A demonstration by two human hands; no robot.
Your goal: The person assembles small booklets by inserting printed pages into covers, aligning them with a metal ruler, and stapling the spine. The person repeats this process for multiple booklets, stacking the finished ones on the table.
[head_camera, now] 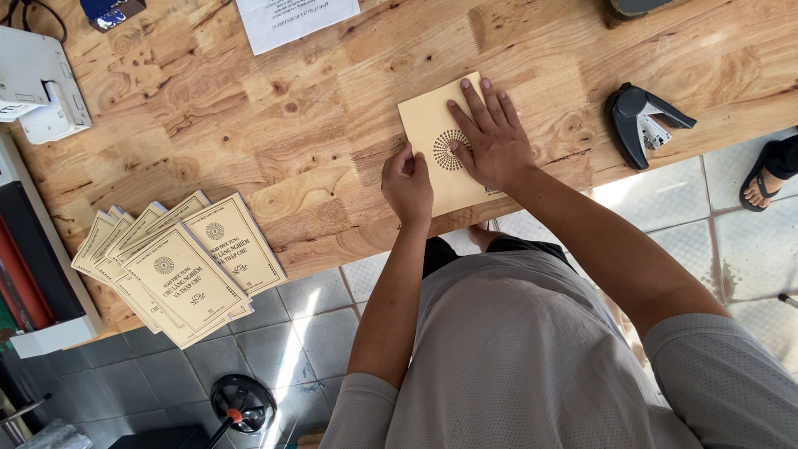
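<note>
A tan booklet with a round dotted pattern on its cover lies flat on the wooden table. My right hand presses flat on the cover, fingers spread toward the far edge. My left hand is curled against the booklet's left edge, near its lower corner, thumb and fingers pinched at that edge. To the left, near the table's front edge, lies a fanned stack of several similar tan booklets with printed covers.
A black hand press tool sits at the right on the table. A white device is at the far left, and a white paper sheet at the top. Another person's sandalled foot is on the tiled floor.
</note>
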